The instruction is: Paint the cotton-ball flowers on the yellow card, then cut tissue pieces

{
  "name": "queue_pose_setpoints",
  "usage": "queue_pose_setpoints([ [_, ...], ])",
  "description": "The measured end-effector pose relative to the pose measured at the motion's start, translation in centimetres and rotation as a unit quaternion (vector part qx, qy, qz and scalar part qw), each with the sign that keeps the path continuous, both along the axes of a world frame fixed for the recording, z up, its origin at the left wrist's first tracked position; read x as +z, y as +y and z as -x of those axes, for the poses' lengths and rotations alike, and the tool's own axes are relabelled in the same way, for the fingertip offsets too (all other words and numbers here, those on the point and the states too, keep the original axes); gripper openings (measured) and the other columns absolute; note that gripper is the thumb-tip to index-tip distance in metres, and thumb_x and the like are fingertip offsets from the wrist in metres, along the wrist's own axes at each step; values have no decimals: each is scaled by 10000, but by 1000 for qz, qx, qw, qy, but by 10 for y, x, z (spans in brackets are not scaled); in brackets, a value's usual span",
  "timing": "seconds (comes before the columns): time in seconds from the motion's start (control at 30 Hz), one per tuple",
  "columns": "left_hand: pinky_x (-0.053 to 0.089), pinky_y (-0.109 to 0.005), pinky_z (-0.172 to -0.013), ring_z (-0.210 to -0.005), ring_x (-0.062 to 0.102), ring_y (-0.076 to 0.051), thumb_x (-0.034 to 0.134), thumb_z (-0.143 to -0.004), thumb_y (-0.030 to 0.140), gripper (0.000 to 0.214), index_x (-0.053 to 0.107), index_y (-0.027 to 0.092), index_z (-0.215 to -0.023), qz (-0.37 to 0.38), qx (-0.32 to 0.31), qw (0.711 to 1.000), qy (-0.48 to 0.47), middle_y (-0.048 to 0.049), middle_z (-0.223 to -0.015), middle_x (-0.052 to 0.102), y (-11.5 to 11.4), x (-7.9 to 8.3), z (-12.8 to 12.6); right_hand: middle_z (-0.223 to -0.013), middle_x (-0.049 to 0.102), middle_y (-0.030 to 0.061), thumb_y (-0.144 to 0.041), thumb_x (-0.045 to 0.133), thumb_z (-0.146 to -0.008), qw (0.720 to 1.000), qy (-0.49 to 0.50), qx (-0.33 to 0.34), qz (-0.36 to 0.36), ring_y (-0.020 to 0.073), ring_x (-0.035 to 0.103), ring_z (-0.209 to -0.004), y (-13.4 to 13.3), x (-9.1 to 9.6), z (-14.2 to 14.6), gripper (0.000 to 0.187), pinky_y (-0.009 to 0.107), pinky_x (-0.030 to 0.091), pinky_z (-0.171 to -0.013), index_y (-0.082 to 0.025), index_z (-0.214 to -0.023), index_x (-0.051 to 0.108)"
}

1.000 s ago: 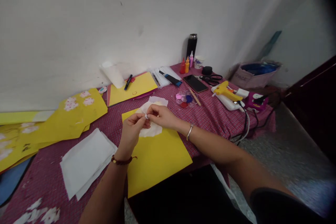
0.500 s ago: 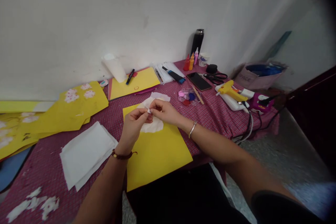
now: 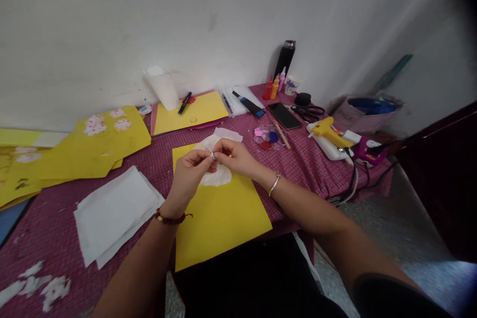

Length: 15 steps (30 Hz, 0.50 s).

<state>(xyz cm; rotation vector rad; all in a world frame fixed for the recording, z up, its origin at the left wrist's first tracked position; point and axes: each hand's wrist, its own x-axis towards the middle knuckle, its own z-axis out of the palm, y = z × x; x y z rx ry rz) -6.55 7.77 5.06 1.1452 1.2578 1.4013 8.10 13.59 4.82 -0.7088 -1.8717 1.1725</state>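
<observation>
My left hand (image 3: 186, 176) and my right hand (image 3: 238, 159) meet fingertip to fingertip, both closed in a pinch. Between them is a small twisted bit of white tissue paper (image 3: 212, 155), mostly covered by the fingers. Below and behind the hands, more white tissue paper (image 3: 220, 177) lies on a yellow sheet of paper (image 3: 223, 223); whether it joins the pinched bit I cannot tell. To the left of my left hand rests a stack of white tissue sheets (image 3: 117, 211).
Yellow sheets with pinkish-white blossoms (image 3: 122, 149) lie at left, torn white scraps (image 3: 55, 290) at lower left. Beyond the hands are a paint palette (image 3: 266, 136), a phone (image 3: 283, 116), a cutter knife (image 3: 249, 105) and scissors (image 3: 308, 112). A yellow glue gun (image 3: 330, 133) with cables sits at right.
The view has shifted slightly, so the left side of the table sits further left and higher. Both hands keep their pinch on the tissue paper, with only small finger movement.
</observation>
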Motion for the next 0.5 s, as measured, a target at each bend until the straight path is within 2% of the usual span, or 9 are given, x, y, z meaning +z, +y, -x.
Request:
queue_pose_setpoints([
  [0.3,484,-211,-540,-508,565,-93,706,-709,272,146,626,153,-683,-25,21,998,48,11,-554,619,-3,7,-3,-704,546,-23,-230,550,-797,1000,3,-10,-7,98,480,-629,-4,-1,1,61,233,373,-588,-176,-772,537],
  [0.5,492,-224,-563,-533,579,-104,644,-742,261,106,648,159,-712,-41,27,997,63,7,-585,632,-3,4,-3,-686,556,-24,-211,536,-807,999,-15,-15,-27,94,476,-614,-4,-2,0,55,229,354,-572,-169,-782,562],
])
